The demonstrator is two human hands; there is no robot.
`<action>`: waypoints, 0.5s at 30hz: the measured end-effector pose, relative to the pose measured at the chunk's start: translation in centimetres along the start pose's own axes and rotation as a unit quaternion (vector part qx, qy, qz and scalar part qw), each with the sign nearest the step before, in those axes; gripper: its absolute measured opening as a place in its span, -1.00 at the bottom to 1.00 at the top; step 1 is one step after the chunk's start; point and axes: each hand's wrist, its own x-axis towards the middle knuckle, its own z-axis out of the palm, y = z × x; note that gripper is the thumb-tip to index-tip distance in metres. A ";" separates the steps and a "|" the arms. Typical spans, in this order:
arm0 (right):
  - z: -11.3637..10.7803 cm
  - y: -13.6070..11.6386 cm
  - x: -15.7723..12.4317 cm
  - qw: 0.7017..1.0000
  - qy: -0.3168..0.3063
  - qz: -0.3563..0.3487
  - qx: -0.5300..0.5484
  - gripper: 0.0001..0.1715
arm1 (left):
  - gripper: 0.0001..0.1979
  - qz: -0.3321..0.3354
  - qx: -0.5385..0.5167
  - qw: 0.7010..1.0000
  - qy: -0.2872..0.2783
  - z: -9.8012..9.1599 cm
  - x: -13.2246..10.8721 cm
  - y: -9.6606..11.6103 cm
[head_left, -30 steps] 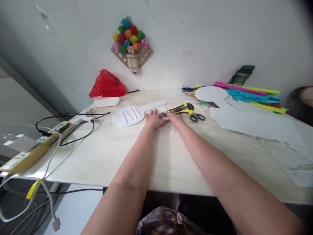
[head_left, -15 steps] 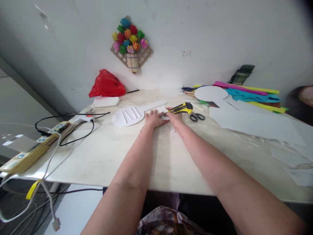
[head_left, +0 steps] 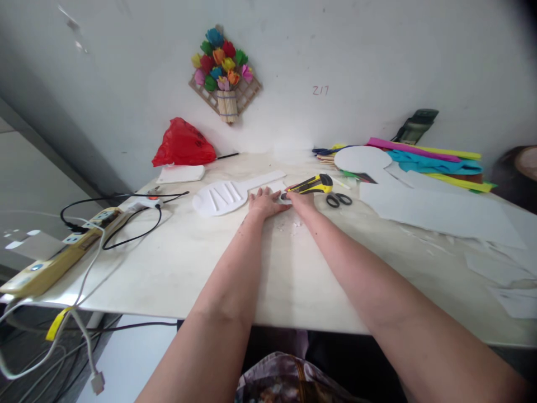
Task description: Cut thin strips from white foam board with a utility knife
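My left hand [head_left: 265, 204] lies flat with its fingers spread, pressing on a small white piece of foam or card [head_left: 278, 187]. In my right hand [head_left: 301, 201] is a yellow and black utility knife [head_left: 316, 183], its front end low against the white piece. The blade itself is hidden by my fingers. Left of my hands rests a white paddle-shaped cutout [head_left: 203, 202] with several thin strips on its round part and a long handle reaching right. Black-handled scissors [head_left: 339, 200] lie just right of the knife, their blades out of sight. Small white scraps [head_left: 297, 224] are scattered below my hands.
White sheets [head_left: 436, 212] and a white round cutout [head_left: 363, 159] lie at the right, with coloured crepe rolls [head_left: 440, 162] behind. A red plastic bag [head_left: 182, 144] sits back left. A power strip [head_left: 54, 257] with cables takes up the left edge.
Both hands stay almost in place on the white piece. The knife shifts only very slightly; the view also moves a little.
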 end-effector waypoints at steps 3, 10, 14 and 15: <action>-0.1 0.1 0.0 1.000 -0.003 -0.002 0.006 -0.79 | -0.17 0.004 0.001 1.000 0.003 0.0 0.1 -0.1; -0.4 -0.5 -0.4 0.999 -0.019 -0.012 0.030 -0.81 | -0.13 0.005 -0.003 1.000 -0.004 -0.1 0.0 -0.1; -0.6 -0.7 -0.7 0.999 -0.018 -0.011 0.028 -0.80 | -0.12 0.012 -0.003 1.000 -0.007 -0.2 -0.3 -0.1; -0.6 -0.8 -0.7 0.999 -0.020 -0.011 0.024 -0.80 | -0.12 0.014 -0.001 1.000 -0.009 -0.2 -0.3 -0.1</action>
